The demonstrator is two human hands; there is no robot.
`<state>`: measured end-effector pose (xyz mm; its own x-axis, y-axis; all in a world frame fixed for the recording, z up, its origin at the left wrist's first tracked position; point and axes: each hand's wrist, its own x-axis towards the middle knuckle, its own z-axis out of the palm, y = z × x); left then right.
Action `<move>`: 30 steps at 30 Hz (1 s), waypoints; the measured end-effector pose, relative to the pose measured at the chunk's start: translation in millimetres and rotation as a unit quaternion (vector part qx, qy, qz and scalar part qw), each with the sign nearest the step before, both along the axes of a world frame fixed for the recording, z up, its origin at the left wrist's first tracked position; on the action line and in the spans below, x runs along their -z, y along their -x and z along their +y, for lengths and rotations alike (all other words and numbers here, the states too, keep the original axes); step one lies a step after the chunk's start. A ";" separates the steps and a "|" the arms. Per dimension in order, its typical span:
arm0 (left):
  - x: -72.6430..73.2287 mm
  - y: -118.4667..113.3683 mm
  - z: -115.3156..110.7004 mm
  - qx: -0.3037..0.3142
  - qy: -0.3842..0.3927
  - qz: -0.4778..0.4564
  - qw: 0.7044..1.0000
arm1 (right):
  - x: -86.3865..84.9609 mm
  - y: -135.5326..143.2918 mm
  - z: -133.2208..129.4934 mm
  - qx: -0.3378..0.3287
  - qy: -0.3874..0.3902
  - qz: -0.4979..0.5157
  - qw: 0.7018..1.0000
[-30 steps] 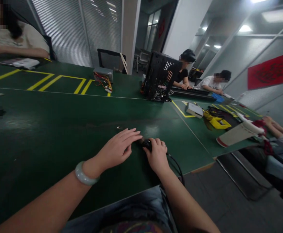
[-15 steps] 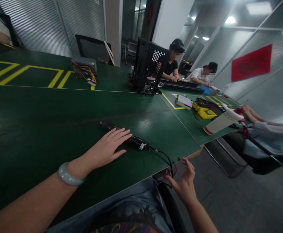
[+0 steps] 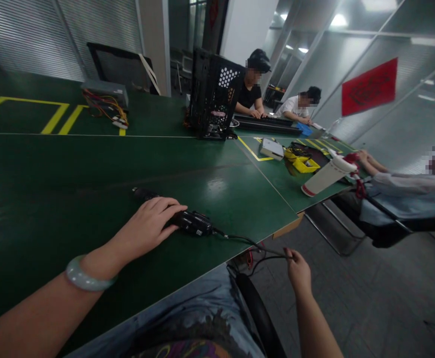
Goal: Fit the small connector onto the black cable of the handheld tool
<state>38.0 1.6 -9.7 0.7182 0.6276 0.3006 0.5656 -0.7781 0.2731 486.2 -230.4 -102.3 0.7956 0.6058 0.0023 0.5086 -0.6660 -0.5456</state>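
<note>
A black electric screwdriver (image 3: 195,223) lies on the green table, its narrow tip pointing left and a cord leaving its right end. My left hand (image 3: 152,219) is wrapped over the middle of its body, covering part of it, with a pale green bangle on the wrist. Past the table's front edge, my right hand (image 3: 298,268) pinches the black cord (image 3: 245,240) between thumb and fingers. From the screwdriver the cord runs over the edge to that hand, and a loop of it hangs below.
A black computer case (image 3: 212,97) stands upright at the back. Left of it is a power supply (image 3: 107,94) with loose wires. A grey box (image 3: 271,148), a yellow tray (image 3: 305,164) and a white tumbler (image 3: 324,178) lie rightward. Other people sit along the table.
My left hand has closed from lying flat to gripping the screwdriver. My right hand has gone from open to pinching the cord, drawing it out to the right. The view has shifted right.
</note>
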 end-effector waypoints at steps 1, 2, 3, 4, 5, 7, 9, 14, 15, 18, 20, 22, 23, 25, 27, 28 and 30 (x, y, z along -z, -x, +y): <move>0.4 -0.5 0.8 0.008 0.002 -0.006 1.000 | -10.9 -7.9 -1.7 0.037 -0.037 0.010 0.999; 0.8 -1.0 1.7 0.015 0.003 -0.010 1.000 | -24.5 -13.5 -2.7 0.064 -0.081 0.026 0.994; 1.2 -1.5 2.5 0.020 0.003 -0.013 1.000 | -40.6 -16.7 -3.0 0.081 -0.134 0.044 0.987; 1.5 -1.8 3.1 0.023 0.004 -0.014 1.000 | -58.7 -17.2 -2.4 0.084 -0.178 0.055 0.979; 1.8 -2.1 3.7 0.024 0.003 -0.014 1.000 | -78.6 -15.2 -0.9 0.079 -0.221 0.039 0.971; 2.5 -2.6 4.3 0.022 0.003 -0.008 1.000 | -121.0 -3.1 4.8 0.058 -0.280 -0.047 0.957; 3.1 -2.9 4.4 0.020 0.002 0.000 1.000 | -163.5 17.9 13.6 0.015 -0.345 -0.097 0.934; 2.4 -1.4 6.3 -0.003 -0.010 0.010 1.000 | -250.2 81.6 44.8 -0.056 -0.501 -0.218 0.835; 1.8 0.3 7.4 -0.010 -0.011 0.011 1.000 | -262.5 91.2 52.2 -0.073 -0.518 -0.247 0.816; -0.2 11.4 13.3 -0.040 -0.014 0.015 0.999 | -288.0 109.4 77.5 -0.108 -0.563 -0.316 0.756; -1.1 25.0 20.2 -0.070 -0.017 0.028 0.997 | -296.1 116.2 97.9 -0.136 -0.560 -0.331 0.747; -0.7 44.2 30.1 -0.109 -0.016 0.046 0.993 | -298.7 123.6 120.6 -0.186 -0.525 -0.342 0.756; 0.1 55.8 36.2 -0.131 -0.014 0.053 0.990 | -298.2 128.2 132.4 -0.214 -0.500 -0.350 0.763; 3.6 82.0 49.7 -0.183 -0.018 0.064 0.981 | -293.9 139.0 156.0 -0.271 -0.448 -0.358 0.773; 8.8 109.5 62.8 -0.231 -0.022 0.071 0.970 | -284.3 149.2 179.7 -0.320 -0.411 -0.342 0.783; 11.7 122.3 68.3 -0.246 -0.020 0.076 0.966 | -277.2 153.0 191.7 -0.340 -0.395 -0.326 0.789; 16.5 143.3 75.9 -0.262 -0.023 0.079 0.962 | -258.3 156.7 216.0 -0.371 -0.353 -0.291 0.808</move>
<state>-105.3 77.5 -26.2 0.3461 0.9043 0.2500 0.9148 -0.3844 0.1239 329.4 -14.3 156.0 -0.0464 0.5997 0.7989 0.9323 0.3132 -0.1810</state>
